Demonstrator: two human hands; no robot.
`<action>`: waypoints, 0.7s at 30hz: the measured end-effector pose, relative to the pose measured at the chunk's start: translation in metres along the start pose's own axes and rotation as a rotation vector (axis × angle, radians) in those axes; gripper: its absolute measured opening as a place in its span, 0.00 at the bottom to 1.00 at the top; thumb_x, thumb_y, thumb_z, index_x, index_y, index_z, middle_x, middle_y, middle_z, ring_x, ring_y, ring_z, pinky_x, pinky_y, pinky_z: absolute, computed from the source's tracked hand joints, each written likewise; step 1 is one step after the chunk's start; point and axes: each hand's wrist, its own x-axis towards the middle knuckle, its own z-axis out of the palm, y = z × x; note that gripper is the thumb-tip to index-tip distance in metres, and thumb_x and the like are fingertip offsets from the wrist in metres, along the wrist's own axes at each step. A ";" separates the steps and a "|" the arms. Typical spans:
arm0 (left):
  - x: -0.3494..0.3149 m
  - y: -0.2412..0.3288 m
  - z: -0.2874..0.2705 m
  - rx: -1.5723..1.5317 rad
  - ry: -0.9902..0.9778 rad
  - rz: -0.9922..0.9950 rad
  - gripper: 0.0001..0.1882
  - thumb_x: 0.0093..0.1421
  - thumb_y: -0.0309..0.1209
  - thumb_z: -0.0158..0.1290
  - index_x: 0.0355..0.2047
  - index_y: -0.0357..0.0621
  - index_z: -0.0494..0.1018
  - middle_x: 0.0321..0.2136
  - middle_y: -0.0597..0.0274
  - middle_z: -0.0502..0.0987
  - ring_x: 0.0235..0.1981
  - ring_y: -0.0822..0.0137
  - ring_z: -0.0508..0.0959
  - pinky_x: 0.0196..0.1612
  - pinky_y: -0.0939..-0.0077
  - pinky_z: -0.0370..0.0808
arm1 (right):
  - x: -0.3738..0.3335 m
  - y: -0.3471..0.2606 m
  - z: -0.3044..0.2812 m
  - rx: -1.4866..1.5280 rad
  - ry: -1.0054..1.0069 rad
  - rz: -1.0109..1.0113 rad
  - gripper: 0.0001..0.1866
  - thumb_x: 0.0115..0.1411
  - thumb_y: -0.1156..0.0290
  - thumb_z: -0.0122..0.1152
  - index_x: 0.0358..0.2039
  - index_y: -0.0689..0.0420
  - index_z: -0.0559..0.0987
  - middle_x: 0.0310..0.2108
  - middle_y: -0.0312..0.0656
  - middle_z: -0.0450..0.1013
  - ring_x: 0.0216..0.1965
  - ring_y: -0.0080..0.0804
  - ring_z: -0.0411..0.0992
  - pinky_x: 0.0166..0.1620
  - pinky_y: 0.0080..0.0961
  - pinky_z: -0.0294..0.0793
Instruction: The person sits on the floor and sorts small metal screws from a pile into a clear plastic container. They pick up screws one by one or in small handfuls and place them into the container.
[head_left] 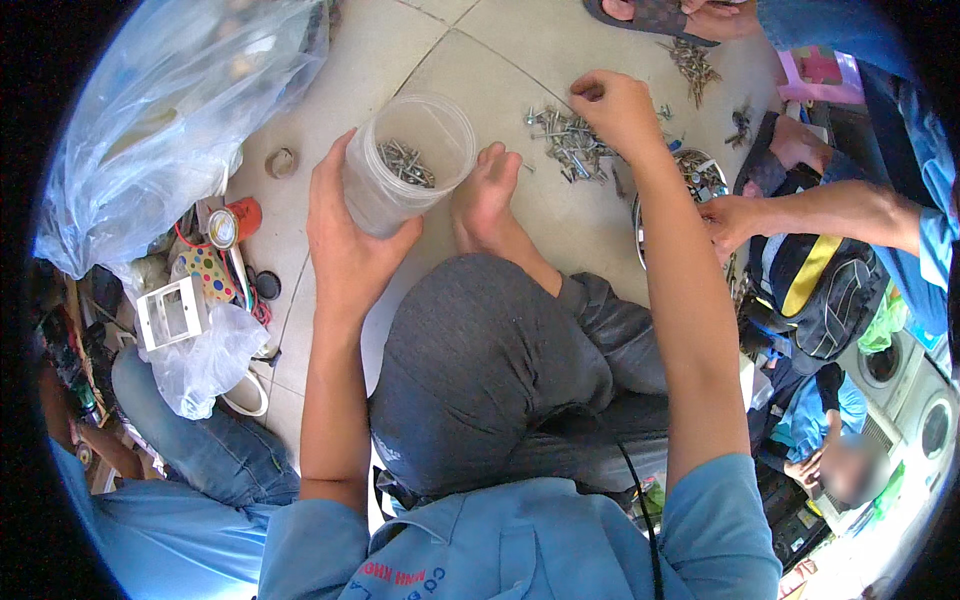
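My left hand (340,225) is wrapped round a clear plastic jar (372,205), tilted so its open mouth shows. Some screws (405,165) lie inside it. Over the far edge of a loose pile of screws (568,142) on the floor is my right hand (622,112). Its fingers are curled with the tips together; whatever they may hold is hidden. My bare foot (487,195) rests between the jar and the pile. Beside my right forearm, a round container (700,170) holds more metal pieces, partly covered by the arm.
A co-worker's hand (732,222) reaches to the round container from the right. Another screw pile (690,70) lies farther off. At left are a big clear plastic bag (190,120), an orange can (240,220), a white frame (173,313) and a tape roll (281,162). A black bag (830,290) sits right.
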 end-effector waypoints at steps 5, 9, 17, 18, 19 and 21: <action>-0.001 0.000 0.002 -0.002 0.005 -0.003 0.48 0.40 0.28 0.69 0.65 0.39 0.65 0.56 0.44 0.74 0.59 0.44 0.75 0.62 0.56 0.70 | -0.030 -0.013 -0.025 1.209 -0.115 0.185 0.26 0.62 0.67 0.69 0.57 0.65 0.77 0.46 0.50 0.82 0.45 0.34 0.81 0.46 0.29 0.79; 0.001 0.000 0.001 0.031 -0.010 0.035 0.48 0.40 0.28 0.69 0.65 0.39 0.65 0.56 0.44 0.73 0.59 0.44 0.74 0.63 0.56 0.70 | -0.057 -0.077 -0.050 1.149 -0.229 0.017 0.26 0.64 0.67 0.69 0.59 0.66 0.76 0.47 0.49 0.82 0.45 0.32 0.81 0.47 0.26 0.78; 0.002 0.002 -0.001 0.024 0.000 0.003 0.47 0.41 0.28 0.69 0.65 0.40 0.65 0.58 0.44 0.73 0.60 0.45 0.74 0.64 0.57 0.70 | -0.018 -0.018 -0.050 -0.060 -0.011 -0.033 0.19 0.56 0.64 0.72 0.47 0.57 0.86 0.43 0.47 0.84 0.41 0.38 0.82 0.47 0.32 0.78; 0.001 0.002 -0.001 0.029 -0.001 -0.004 0.47 0.41 0.28 0.69 0.65 0.40 0.65 0.58 0.44 0.73 0.60 0.45 0.74 0.64 0.57 0.70 | -0.018 -0.012 -0.040 -0.071 -0.024 -0.068 0.18 0.55 0.64 0.71 0.45 0.57 0.86 0.42 0.48 0.83 0.41 0.40 0.82 0.47 0.33 0.78; 0.000 0.002 -0.002 0.034 -0.001 -0.010 0.47 0.42 0.28 0.69 0.65 0.40 0.65 0.58 0.44 0.73 0.60 0.46 0.74 0.64 0.57 0.70 | -0.018 -0.008 -0.029 -0.081 -0.036 -0.103 0.17 0.54 0.64 0.71 0.44 0.56 0.86 0.41 0.49 0.83 0.40 0.41 0.82 0.47 0.35 0.78; 0.000 0.002 -0.002 0.036 -0.007 -0.020 0.47 0.42 0.28 0.69 0.65 0.39 0.65 0.58 0.44 0.73 0.61 0.45 0.74 0.64 0.56 0.69 | -0.019 -0.002 -0.009 -0.134 -0.021 -0.201 0.16 0.54 0.64 0.70 0.42 0.57 0.86 0.38 0.50 0.83 0.39 0.44 0.82 0.47 0.36 0.79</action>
